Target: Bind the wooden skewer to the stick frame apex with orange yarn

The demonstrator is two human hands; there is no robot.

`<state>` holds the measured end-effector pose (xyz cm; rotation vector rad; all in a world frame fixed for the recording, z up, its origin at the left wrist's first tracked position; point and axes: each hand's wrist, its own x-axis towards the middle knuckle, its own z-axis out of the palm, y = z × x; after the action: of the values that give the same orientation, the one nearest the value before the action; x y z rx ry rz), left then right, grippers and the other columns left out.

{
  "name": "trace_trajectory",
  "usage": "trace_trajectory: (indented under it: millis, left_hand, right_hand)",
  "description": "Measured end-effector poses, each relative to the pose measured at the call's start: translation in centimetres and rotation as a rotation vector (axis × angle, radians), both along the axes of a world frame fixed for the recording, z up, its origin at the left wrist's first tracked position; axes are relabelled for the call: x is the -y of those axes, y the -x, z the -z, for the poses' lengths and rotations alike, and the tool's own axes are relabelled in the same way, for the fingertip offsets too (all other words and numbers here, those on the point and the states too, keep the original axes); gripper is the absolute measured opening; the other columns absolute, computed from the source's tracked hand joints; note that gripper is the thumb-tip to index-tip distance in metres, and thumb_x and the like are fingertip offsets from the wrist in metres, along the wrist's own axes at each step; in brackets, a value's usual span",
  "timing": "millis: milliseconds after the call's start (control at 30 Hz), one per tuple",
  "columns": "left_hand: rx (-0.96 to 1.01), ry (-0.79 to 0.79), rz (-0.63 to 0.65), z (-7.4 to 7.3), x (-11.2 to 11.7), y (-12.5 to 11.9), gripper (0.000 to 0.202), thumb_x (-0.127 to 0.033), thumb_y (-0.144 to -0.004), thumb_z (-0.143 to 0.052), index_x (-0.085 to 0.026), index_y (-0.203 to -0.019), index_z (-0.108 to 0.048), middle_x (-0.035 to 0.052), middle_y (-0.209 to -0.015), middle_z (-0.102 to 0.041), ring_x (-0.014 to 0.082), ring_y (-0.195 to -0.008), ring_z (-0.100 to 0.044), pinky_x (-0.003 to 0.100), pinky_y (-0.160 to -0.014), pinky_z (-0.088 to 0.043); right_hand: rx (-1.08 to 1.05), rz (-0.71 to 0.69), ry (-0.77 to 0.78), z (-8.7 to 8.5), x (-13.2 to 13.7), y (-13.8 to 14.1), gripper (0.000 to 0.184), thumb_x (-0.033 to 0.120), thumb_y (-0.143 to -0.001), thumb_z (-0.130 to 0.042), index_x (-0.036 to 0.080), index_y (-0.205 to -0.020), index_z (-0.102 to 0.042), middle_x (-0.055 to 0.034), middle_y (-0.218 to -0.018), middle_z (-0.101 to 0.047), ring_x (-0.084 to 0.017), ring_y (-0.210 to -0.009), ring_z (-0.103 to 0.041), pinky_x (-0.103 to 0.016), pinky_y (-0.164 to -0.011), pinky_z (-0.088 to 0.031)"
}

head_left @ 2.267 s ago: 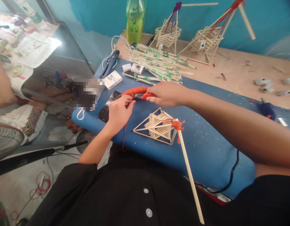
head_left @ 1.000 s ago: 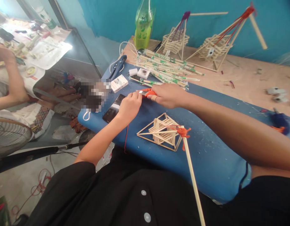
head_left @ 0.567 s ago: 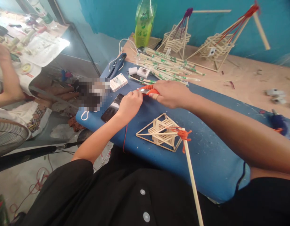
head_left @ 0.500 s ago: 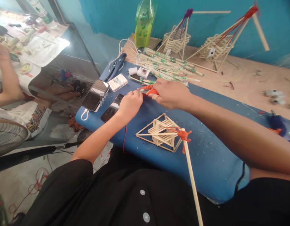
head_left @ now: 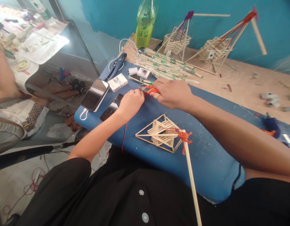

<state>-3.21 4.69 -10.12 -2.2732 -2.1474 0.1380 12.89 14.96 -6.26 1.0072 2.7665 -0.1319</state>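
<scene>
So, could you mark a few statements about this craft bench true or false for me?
1. The right hand grips an orange cutter, and the left hand reaches its blade end. True.
2. Orange thread is knotted at the tip of the stick pyramid, where a long stick joins. True.
3. The stick pyramid is lifted off the bench. False: it lies on the blue mat, with no hand on it.
4. A green bottle stands at the back by the blue wall. True.
5. The light-cased phone lies right of the right hand. False: it lies left of the left hand, at the mat's edge.
</scene>
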Motion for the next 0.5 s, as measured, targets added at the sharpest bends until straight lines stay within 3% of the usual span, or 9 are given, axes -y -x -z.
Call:
trace_trajectory:
  millis: [300,500]
  left_hand:
    - [-0.032,0.074,0.053,-0.7,-0.8,0.4,0.036,0.001,-0.106,-0.041,-0.001,-0.127,-0.07,0.0245,-0.118,-0.076,0.0315,-0.114,-0.076,0.033,-0.083,-0.056]
    - [-0.038,0.13,0.068,-1.5,-0.7,0.6,0.039,0.003,-0.104,-0.037,0.001,-0.125,-0.07,0.0255,-0.118,-0.076,0.0335,-0.116,-0.077,0.035,-0.084,-0.056]
  right_hand:
    - [0.021,0.065,0.035,0.0,-1.5,0.3,0.039,0.047,-0.11,-0.047,0.019,-0.12,-0.072,-0.016,-0.12,-0.078,-0.033,-0.106,-0.069,-0.037,-0.077,-0.036]
    - [-0.207,0.235,-0.065,-3.0,-3.5,-0.8,0.044,0.043,-0.114,-0.048,0.008,-0.123,-0.072,-0.0237,-0.125,-0.076,-0.027,-0.106,-0.066,-0.039,-0.079,-0.032]
